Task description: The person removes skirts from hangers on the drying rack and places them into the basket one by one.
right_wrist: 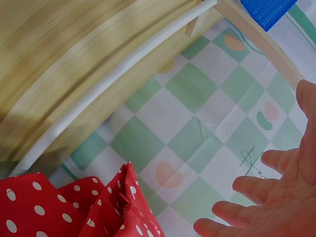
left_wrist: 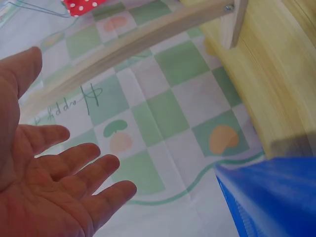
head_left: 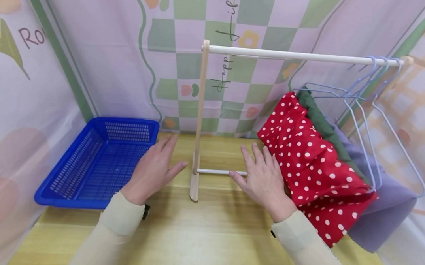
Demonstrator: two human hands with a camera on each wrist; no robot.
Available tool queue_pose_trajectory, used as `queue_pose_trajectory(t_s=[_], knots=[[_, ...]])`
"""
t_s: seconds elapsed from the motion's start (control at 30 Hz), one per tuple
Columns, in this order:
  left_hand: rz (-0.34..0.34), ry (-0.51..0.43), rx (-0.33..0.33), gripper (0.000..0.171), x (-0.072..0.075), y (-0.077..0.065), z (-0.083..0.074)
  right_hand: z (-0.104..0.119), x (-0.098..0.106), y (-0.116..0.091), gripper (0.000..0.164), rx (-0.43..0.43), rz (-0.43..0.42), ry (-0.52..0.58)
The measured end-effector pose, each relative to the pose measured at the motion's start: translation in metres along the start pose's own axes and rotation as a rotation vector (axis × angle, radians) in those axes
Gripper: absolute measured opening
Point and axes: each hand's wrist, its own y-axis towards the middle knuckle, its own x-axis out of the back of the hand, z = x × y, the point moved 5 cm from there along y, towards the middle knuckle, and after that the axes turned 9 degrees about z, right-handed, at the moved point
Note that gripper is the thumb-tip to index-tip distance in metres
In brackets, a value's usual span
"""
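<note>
My left hand (head_left: 154, 167) is held over the table between the blue basket (head_left: 65, 157) and the rack's wooden post (head_left: 201, 108). Its fingers are spread and nothing is in the palm, as the left wrist view also shows. To the right, my other hand (head_left: 263, 182) has its fingers extended beside a red cloth with white dots (head_left: 314, 160) and holds nothing. That cloth hangs on a light blue hanger (head_left: 362, 135). Behind it hang a dark green cloth (head_left: 326, 133) and a purple cloth (head_left: 387, 207), partly hidden by the red one.
A white rail (head_left: 290, 55) runs across the top of the rack, with several hangers bunched at its right end. Low down, a thin white bar (head_left: 218, 172) joins the rack. Printed fabric (head_left: 188, 28) closes off the back and sides of the wooden table (head_left: 179, 237).
</note>
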Motion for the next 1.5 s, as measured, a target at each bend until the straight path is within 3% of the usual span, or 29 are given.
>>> queue_pose_trajectory(t_s=[0.67, 1.17, 1.5], knots=[[-0.082, -0.202, 0.064, 0.072, -0.008, 0.040, -0.010, -0.001, 0.004, -0.001, 0.086, 0.006, -0.004, 0.013], [-0.019, -0.295, 0.199, 0.076, -0.020, 0.066, -0.014, -0.008, 0.017, 0.000, 0.079, -0.003, 0.014, 0.001], [-0.052, -0.327, 0.189, 0.062, -0.022, 0.076, -0.020, -0.020, 0.050, -0.006, 0.075, -0.009, -0.058, -0.033]])
